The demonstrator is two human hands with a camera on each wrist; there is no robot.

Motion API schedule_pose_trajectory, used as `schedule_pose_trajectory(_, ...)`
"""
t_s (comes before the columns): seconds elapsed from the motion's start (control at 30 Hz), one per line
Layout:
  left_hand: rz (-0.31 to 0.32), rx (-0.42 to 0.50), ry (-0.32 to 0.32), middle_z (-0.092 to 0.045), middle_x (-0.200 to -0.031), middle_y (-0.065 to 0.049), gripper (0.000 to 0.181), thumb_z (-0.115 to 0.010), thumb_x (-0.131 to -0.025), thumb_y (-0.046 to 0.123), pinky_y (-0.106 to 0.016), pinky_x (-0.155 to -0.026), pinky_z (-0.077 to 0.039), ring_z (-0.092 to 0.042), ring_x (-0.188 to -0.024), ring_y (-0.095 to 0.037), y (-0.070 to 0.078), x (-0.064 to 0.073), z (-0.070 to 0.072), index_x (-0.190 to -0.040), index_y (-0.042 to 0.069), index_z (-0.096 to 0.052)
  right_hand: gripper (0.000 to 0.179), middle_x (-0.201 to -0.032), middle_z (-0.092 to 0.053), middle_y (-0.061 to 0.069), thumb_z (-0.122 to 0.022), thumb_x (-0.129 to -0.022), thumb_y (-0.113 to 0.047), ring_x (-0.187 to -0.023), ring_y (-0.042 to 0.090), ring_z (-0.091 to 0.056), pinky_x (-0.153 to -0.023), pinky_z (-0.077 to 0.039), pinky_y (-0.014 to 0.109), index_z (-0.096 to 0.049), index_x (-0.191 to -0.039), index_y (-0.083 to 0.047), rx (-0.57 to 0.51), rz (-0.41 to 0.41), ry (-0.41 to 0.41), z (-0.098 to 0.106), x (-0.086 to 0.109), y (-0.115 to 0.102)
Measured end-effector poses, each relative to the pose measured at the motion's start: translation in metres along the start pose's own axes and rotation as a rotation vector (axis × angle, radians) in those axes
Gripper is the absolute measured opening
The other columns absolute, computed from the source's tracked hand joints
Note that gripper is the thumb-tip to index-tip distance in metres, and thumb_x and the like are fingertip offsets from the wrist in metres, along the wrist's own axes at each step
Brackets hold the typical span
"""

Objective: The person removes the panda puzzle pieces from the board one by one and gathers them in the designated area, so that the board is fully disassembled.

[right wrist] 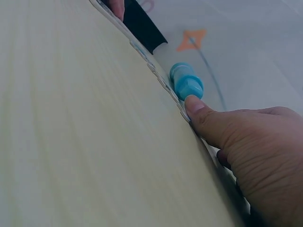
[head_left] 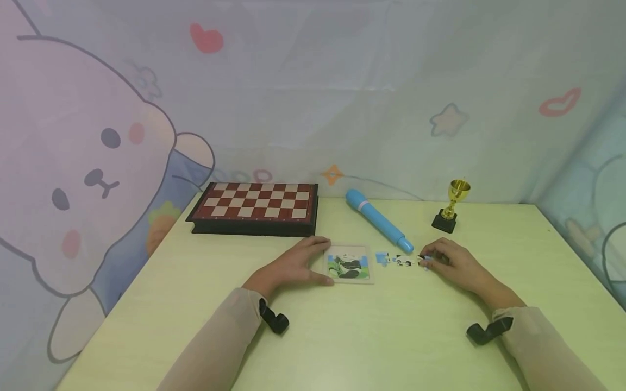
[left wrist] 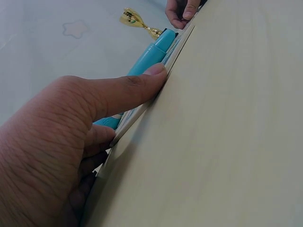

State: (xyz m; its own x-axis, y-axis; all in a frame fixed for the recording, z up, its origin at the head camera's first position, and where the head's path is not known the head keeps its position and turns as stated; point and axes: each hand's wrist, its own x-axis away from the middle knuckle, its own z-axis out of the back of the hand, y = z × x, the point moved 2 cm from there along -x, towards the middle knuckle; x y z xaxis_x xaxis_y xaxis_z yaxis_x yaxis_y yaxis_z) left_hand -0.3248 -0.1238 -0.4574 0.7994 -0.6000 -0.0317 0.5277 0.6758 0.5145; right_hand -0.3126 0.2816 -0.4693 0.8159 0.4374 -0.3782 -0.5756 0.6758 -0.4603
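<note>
A small square jigsaw puzzle tray with a light frame and a partly filled panda picture lies on the table. My left hand holds it at the left side, thumb by the near corner and fingers by the far one. In the left wrist view the thumb lies along the tray's edge. Right of the tray, loose puzzle pieces in blue, white and black lie in a row. At that row's right end my right hand pinches a puzzle piece, partly hidden by its fingers.
A blue microphone-shaped stick lies slantwise behind the pieces. To the back left sits a red-and-white chessboard box. A small gold trophy cup on a black base stands at the back right. A printed curtain hangs behind the table.
</note>
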Motion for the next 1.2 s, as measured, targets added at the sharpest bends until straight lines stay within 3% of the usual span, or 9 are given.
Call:
schedule_pose_trajectory(0.37, -0.001, 0.014, -0.004, -0.033, -0.16, 0.003, 0.102, -0.079, -0.076, 0.061, -0.043, -0.118, -0.026, -0.028, -0.148, -0.021, 0.0, -0.001, 0.001, -0.157, 0.015, -0.038, 0.014, -0.1, -0.063, -0.007, -0.07, -0.097, -0.021, -0.087, 0.007, -0.056, -0.073, -0.046, 0.023, -0.07, -0.11, -0.017, -0.045, -0.045, 0.022, 0.001, 0.001, 0.003)
schedule_pose_trajectory(0.67, 0.002, 0.028, -0.006, -0.034, -0.159, 0.003, 0.103, -0.079, -0.075, 0.064, -0.043, -0.118, -0.026, -0.028, -0.147, -0.02, -0.001, -0.001, 0.0, -0.156, 0.016, -0.039, 0.011, -0.092, -0.066, -0.008, -0.07, -0.095, -0.012, -0.079, 0.005, -0.056, -0.068, -0.045, 0.02, -0.072, -0.105, -0.018, -0.018, -0.003, 0.143, 0.004, 0.001, 0.003)
schedule_pose_trajectory(0.97, 0.003, 0.019, -0.007, -0.032, -0.16, 0.004, 0.103, -0.079, -0.075, 0.065, -0.043, -0.118, -0.026, -0.028, -0.148, -0.02, -0.003, 0.0, 0.001, -0.157, 0.017, -0.038, 0.02, -0.112, -0.07, -0.003, -0.067, -0.098, -0.013, -0.09, 0.008, -0.056, -0.076, -0.043, 0.025, -0.073, -0.116, -0.015, -0.001, 0.017, 0.145, 0.007, -0.001, -0.002)
schedule_pose_trajectory(1.1, 0.004, 0.027, -0.001, -0.033, -0.159, 0.004, 0.103, -0.079, -0.075, 0.064, -0.044, -0.118, -0.026, -0.028, -0.148, -0.02, -0.003, 0.0, 0.0, -0.157, 0.017, -0.038, 0.019, -0.117, -0.069, -0.001, -0.066, -0.099, -0.016, -0.103, 0.013, -0.058, -0.084, -0.045, 0.036, -0.072, -0.117, -0.014, -0.009, -0.008, 0.156, 0.008, 0.0, -0.007)
schedule_pose_trajectory(1.2, -0.002, 0.031, 0.001, -0.032, -0.16, 0.004, 0.102, -0.079, -0.075, 0.064, -0.045, -0.118, -0.027, -0.028, -0.148, -0.02, -0.002, 0.0, -0.003, -0.156, 0.016, -0.038, 0.02, -0.119, -0.068, -0.003, -0.068, -0.097, -0.013, -0.115, 0.011, -0.056, -0.095, -0.043, 0.034, -0.072, -0.116, -0.015, -0.053, 0.013, 0.206, 0.006, 0.0, -0.014)
